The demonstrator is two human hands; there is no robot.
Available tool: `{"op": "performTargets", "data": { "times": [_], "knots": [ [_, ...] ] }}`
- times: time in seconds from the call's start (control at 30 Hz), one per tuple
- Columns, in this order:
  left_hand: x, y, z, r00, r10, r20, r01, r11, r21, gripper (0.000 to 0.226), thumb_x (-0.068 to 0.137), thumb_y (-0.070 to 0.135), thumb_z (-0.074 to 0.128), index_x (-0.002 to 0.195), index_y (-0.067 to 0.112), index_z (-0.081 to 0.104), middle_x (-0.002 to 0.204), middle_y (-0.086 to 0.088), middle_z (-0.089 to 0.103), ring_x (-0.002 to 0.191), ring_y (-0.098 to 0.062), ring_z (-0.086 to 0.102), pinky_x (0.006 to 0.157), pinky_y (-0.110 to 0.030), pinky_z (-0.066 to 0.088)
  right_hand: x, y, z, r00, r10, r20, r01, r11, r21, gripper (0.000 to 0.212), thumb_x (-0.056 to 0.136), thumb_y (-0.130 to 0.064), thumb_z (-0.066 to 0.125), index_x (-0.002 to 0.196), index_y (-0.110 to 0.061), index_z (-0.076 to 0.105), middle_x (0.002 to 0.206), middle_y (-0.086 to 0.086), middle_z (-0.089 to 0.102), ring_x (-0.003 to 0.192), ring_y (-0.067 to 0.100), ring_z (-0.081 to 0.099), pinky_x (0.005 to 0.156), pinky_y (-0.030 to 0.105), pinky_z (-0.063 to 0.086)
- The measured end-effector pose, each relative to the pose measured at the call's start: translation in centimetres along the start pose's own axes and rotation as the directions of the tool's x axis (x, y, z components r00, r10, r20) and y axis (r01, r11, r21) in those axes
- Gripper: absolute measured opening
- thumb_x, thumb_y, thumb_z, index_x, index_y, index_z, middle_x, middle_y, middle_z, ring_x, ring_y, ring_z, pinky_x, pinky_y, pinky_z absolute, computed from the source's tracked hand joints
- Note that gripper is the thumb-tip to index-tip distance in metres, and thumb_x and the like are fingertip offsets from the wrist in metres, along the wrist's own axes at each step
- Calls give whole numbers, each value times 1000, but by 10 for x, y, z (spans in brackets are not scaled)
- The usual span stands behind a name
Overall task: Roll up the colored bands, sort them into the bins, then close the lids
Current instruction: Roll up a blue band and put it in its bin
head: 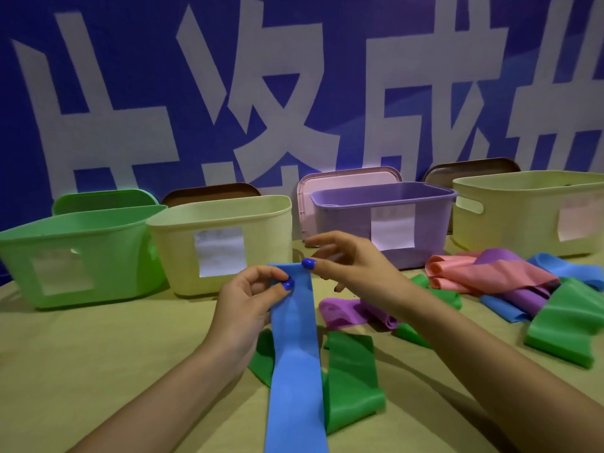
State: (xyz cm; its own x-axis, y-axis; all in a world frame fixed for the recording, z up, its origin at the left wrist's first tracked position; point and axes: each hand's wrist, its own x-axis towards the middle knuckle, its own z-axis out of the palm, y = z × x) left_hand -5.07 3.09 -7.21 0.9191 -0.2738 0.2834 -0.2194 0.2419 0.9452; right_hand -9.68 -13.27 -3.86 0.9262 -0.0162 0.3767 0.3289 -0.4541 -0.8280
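Blue band (295,348), one in hand: far end pinched at both corners, left hand (248,299) and right hand (346,259) each with thumb closed on it; the strip trails back toward the person. Bins beyond the grip, four, lids off: green bin (78,256), cream bin (222,243), purple bin (385,220), second cream bin (529,214). Loose bands (510,289) right of the grip; count unclear.

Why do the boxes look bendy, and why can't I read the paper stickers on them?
In the head view, the wide-angle lens curves things near the edges, so the green plastic bin bulges and leans. The white paper label on the pale yellow plastic bin is blurred in dim light, so its writing is unreadable.
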Motion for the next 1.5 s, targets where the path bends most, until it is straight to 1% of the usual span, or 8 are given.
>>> {"op": "performTargets", "data": {
  "times": [0.13,0.27,0.53,0.77,1.03,1.2,1.3,1.5],
  "knots": [
    [-5,4,2,999,-12,30,13,1000,-27,30,69,9,68,85,12,43,74,-12,73,63,-21,70,45,-25,49,-2,-2,6,994,-104,-27,101,989,-110,12,85,-32,63,97,-34,66,90,-15,66,82,1,61,65,12,50],
    [-6,7,3,1000,-19,24,19,1000,8,36,74,15,68,106,22,53,83,-12,74,74,-23,71,61,-34,53,-1,-1,9,994,-90,-54,85,993,-80,16,90,-24,59,96,-16,71,71,-18,62,63,-9,57,57,8,42],
    [-5,6,2,996,85,9,-85,990,109,18,73,24,66,87,13,71,87,-5,74,91,-22,68,85,-33,54,-3,-4,14,999,-5,-47,4,1000,-7,14,91,-26,58,83,-18,65,82,3,69,68,3,58,64,21,49],
    [-3,8,-1,999,48,-6,-48,998,49,26,66,27,66,86,14,74,86,-4,75,86,-15,69,79,-26,53,-4,-8,14,999,-7,-39,7,1000,-17,11,84,-25,66,90,-17,72,83,-2,72,77,8,66,75,25,55],
    [-8,12,7,974,-195,119,219,943,-249,39,72,34,58,96,5,69,90,-12,72,75,-20,67,69,-36,53,-2,-11,12,978,186,-89,-135,904,406,14,88,-12,60,80,-1,61,77,8,65,71,14,63,63,24,54],
    [-18,12,10,938,-210,274,250,961,-119,41,64,5,78,105,6,68,99,-17,72,73,-23,69,59,-31,57,0,-9,11,957,271,-104,-186,847,499,14,87,-16,62,82,-3,63,82,11,65,77,21,58,67,27,49],
    [-21,11,9,925,-241,295,264,963,-42,38,59,8,74,97,8,70,90,-16,73,64,-24,67,52,-30,54,0,-7,11,948,302,-100,-197,803,563,20,87,-18,62,93,0,67,84,11,64,81,23,56,74,31,44],
    [-28,5,15,893,-290,343,301,953,22,36,59,8,76,94,6,66,76,-16,68,59,-28,64,54,-32,54,-1,-8,14,943,329,-57,-230,763,604,17,88,-18,61,93,-3,66,68,2,61,60,12,53,55,20,43]
  ]
}}
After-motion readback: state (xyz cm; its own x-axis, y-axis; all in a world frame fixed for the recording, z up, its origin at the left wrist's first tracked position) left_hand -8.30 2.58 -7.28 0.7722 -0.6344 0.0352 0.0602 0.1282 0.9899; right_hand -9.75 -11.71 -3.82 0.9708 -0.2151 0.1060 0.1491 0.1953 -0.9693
